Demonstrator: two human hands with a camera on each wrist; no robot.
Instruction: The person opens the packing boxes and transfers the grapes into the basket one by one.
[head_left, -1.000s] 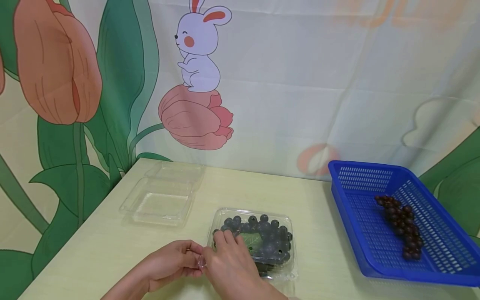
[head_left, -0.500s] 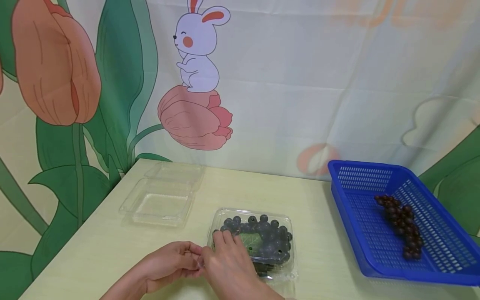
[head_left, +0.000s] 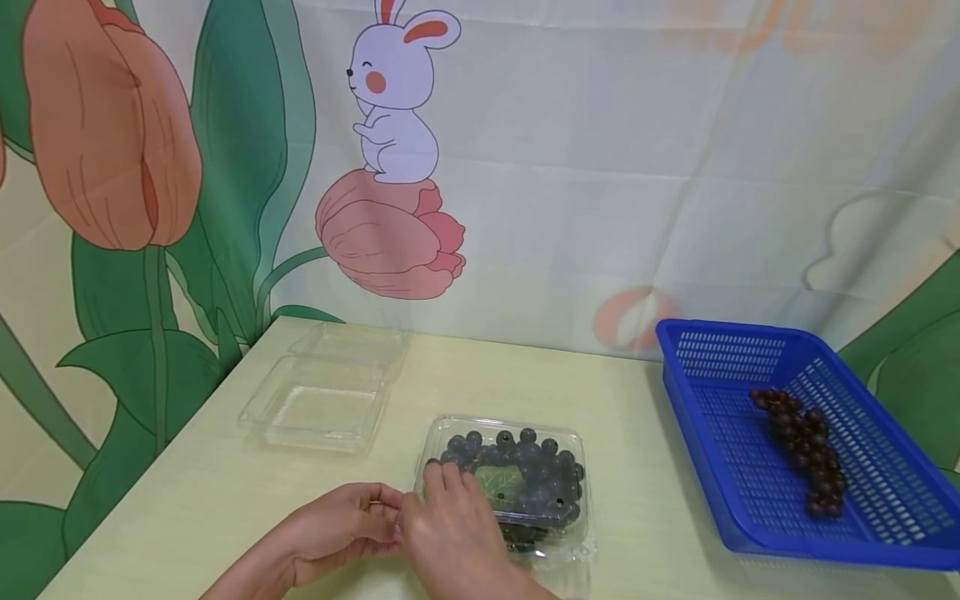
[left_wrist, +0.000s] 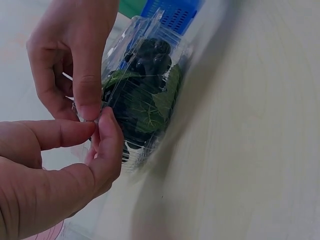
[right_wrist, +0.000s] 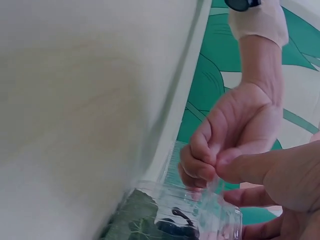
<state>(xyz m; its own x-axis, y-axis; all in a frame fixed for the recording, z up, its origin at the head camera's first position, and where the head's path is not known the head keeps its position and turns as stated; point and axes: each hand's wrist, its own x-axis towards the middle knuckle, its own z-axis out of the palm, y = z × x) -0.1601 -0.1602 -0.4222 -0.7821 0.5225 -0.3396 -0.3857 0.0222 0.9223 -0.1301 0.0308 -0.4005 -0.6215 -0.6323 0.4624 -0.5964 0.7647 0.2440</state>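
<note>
A clear plastic clamshell box (head_left: 587,542) with its lid down holds dark grapes (head_left: 528,454) and green leaves (left_wrist: 150,105). It sits at the front middle of the table in the head view. At its near left corner, my left hand (head_left: 337,529) pinches the clear rim between thumb and forefinger. My right hand (head_left: 459,533) lies over that same corner, fingers on the lid. In the left wrist view, the thumb of the right hand (left_wrist: 82,50) meets the left fingertips at the rim. Fingers hide the exact bit of plastic between them.
Farther left on the table stands an open clear clamshell box (head_left: 322,412), its lid folded back. At the right, a blue basket (head_left: 693,467) bears a bunch of reddish-brown grapes (head_left: 806,454). A printed cloth (head_left: 540,208) hangs behind the table.
My right hand has shifted slightly left at the corner, its fingers still over the lid. The left hand has barely moved. Box and basket stay where they were.
</note>
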